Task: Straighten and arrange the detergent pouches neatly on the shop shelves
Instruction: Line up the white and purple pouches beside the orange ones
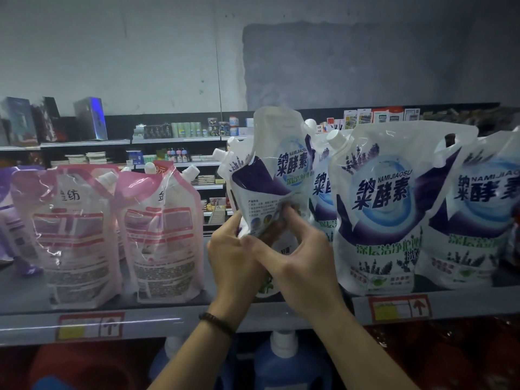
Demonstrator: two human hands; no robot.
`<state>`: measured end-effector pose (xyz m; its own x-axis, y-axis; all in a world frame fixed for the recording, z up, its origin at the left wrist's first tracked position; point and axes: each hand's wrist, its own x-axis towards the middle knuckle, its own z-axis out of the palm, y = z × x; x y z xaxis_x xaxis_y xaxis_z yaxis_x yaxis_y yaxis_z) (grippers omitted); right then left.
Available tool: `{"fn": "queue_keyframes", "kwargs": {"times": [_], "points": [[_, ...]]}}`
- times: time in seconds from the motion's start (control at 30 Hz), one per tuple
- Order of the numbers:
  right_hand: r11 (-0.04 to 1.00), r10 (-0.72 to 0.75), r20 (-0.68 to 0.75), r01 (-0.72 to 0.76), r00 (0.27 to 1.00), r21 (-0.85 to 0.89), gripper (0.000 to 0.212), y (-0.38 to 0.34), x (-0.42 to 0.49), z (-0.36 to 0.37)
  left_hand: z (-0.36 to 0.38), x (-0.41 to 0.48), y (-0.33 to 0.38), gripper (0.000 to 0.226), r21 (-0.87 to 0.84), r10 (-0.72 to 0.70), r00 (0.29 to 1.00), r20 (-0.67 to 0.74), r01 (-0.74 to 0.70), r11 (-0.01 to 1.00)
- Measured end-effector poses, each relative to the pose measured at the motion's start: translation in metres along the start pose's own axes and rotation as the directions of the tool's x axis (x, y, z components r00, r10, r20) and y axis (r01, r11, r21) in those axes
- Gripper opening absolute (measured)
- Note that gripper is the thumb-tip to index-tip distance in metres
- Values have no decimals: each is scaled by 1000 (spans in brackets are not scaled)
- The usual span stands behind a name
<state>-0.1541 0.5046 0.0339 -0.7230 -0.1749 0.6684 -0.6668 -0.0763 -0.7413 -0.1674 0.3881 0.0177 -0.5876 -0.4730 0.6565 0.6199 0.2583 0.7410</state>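
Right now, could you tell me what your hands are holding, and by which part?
The left hand and right hand both hold one white-and-purple detergent pouch, their fingers pinching its crumpled lower part.

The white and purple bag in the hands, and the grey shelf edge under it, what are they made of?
The pouch gripped by the left hand and right hand looks like soft glossy plastic film: it creases, folds and shows bright glints. The shelf edge looks like painted metal, smooth with a dull sheen, though hard plastic is possible.
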Motion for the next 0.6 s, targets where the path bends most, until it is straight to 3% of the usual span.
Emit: {"fn": "queue_keyframes", "kwargs": {"times": [0.1,0.3,0.4,0.6], "points": [[996,-28,-8,29,1000,82,47,-8,4,-1,0,-9,8,12,165,55,997,-45,-47,985],[983,-69,35,62,997,174,43,-17,13,0,-2,-21,13,11,366,50,987,-154,10,930],[985,-73,35,66,997,161,42,-14,18,3,-1,-25,14,13,413,23,984,-178,53,909],[978,-29,52,17,998,208,32,-1,24,8,1,-32,13,21,487,104,983,-154,-16,873]]}}
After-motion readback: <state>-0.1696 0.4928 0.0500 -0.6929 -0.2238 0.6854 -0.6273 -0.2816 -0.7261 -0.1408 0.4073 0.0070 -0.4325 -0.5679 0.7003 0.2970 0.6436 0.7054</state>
